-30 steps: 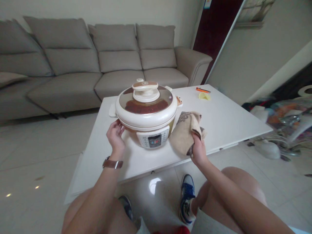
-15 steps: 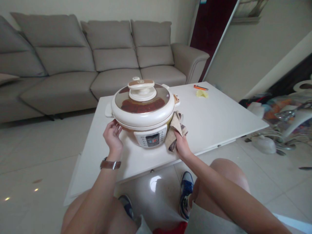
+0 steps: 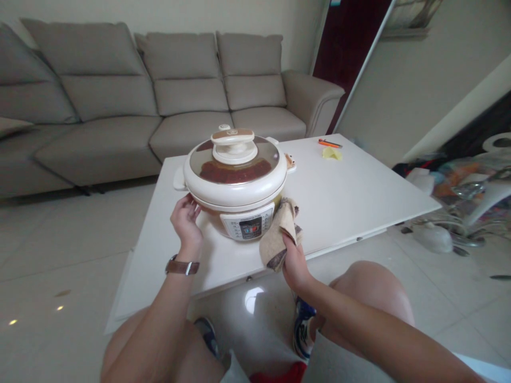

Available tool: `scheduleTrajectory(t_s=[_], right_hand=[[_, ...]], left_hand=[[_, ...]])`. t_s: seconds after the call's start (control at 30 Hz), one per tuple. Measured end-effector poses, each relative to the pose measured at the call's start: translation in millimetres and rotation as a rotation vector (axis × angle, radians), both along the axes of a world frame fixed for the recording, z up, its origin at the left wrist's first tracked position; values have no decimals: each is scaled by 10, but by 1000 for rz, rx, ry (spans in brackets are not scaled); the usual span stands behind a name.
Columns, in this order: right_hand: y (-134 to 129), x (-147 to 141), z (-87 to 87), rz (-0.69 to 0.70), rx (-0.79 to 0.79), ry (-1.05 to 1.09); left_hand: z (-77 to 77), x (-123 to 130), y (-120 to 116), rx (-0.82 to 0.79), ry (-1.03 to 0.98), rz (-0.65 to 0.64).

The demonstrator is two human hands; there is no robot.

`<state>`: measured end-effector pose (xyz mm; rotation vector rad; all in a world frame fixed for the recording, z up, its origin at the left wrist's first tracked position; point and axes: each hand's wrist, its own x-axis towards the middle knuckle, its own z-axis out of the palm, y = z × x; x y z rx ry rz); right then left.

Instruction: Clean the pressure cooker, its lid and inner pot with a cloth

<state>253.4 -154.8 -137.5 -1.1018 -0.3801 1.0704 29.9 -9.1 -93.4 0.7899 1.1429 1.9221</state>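
A white electric pressure cooker (image 3: 235, 197) stands upright on the white table (image 3: 339, 197), its domed lid on and its control panel (image 3: 251, 227) facing me. My left hand (image 3: 186, 222) grips the cooker's lower left side beneath the side handle, its fingers curled against the body and partly hidden. On the other side, my right hand (image 3: 295, 261) is closed on a folded beige and dark-brown cloth (image 3: 275, 242). The cloth hangs in front of the cooker's right side, near the table's front edge. Whether it touches the cooker I cannot tell.
An orange pen-like item (image 3: 329, 143) and a crumpled yellow piece (image 3: 332, 153) lie at the table's far right. A grey sofa (image 3: 191, 96) stands behind. On the floor at right are cluttered items (image 3: 451, 213). My knees flank the table's front edge.
My right hand has drawn the cloth down and toward me, away from the cooker's right side. My left hand stays at the cooker, which has not moved on the table.
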Motion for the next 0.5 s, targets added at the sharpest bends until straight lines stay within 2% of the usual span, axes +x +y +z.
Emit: scheduleTrajectory(t_s=[0.1,0.2,0.5], right_hand=[[55,11,113,-20,-110,94],[78,26,186,-26,-113,128],[55,54,143,-23,-135,131]], left_hand=[[7,3,-5,1,-19,-6],[23,9,-12,-3,-28,-9],[14,6,-7,-10,-16,-17]])
